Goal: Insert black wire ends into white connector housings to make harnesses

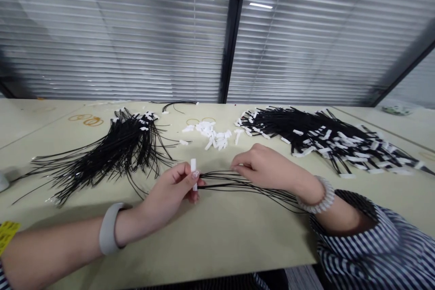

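Near the middle of the table, my left hand [178, 186] pinches a white connector [193, 174], held upright between thumb and fingers. Thin black wires [234, 182] run from the connector to the right, fanning out below my right hand [256, 165]. The thumb and index finger of my right hand are drawn together over the upper wires; whatever lies between the fingertips is too small to make out. Beyond both hands lies a loose pile of small white connectors [217, 138].
A bundle of black wires [112, 149] spreads at the left, with white connectors at its far end. At the right lies a larger heap of wires with white connectors [306, 131]. Yellowish rubber bands [91, 121] rest at the back left. Window blinds [136, 41] stand behind the table [210, 240].
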### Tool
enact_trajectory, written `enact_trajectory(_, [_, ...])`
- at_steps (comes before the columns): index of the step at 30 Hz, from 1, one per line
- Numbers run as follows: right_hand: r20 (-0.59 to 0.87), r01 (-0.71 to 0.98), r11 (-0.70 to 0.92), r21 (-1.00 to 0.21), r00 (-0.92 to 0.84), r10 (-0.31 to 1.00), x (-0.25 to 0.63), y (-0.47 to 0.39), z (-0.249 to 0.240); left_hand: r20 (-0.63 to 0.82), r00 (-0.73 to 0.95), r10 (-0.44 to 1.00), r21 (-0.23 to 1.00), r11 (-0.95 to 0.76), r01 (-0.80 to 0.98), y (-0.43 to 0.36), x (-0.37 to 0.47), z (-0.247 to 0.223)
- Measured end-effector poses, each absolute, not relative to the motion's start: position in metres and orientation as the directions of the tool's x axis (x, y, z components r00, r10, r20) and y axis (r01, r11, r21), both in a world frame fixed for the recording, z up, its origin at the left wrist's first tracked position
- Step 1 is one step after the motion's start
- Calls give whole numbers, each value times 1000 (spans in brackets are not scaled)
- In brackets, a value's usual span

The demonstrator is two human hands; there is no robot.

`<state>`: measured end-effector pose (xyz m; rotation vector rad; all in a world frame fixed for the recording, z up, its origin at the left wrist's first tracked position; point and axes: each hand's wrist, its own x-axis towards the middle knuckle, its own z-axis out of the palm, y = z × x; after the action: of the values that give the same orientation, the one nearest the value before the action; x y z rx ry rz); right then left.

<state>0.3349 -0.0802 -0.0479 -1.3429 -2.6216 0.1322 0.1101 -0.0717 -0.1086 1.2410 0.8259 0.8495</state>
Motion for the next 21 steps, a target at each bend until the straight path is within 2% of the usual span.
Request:
enact_trajectory(6, [72,746,596,-296,-605,793,336,-81,-42,-86,438,895,987,138,-87,-71,110,-109])
enact_trajectory(8, [86,759,604,-243,-603,793,334,-83,-41,-98,442,891,984,152,-89,-71,110,-108])
enact_trajectory(10, [133,796,588,-139,-574,808,333,-83,-43,-104,443,890,983,160,-90,-71,110,-108])
enact_trajectory(12, [216,847,529,-51,-508,834,332,-82,-47,-108,442,890,981,168,-97,-71,110,-107])
enact_trajectory(14, [355,886,462,-33,-422,834,333,-78,-52,-114,449,886,977,182,-111,-70,110,-108])
enact_trajectory(16, [550,882,455,-121,-322,770,334,-73,-55,-120,460,880,971,201,-130,-70,110,-108])
enact_trajectory(18, [693,790,517,-330,-169,700,336,-69,-55,-129,468,874,966,217,-139,-70,110,-107])
enact_trajectory(21, [722,441,603,-664,168,672,340,-65,-45,-141,472,870,967,223,-122,-70,110,-107])
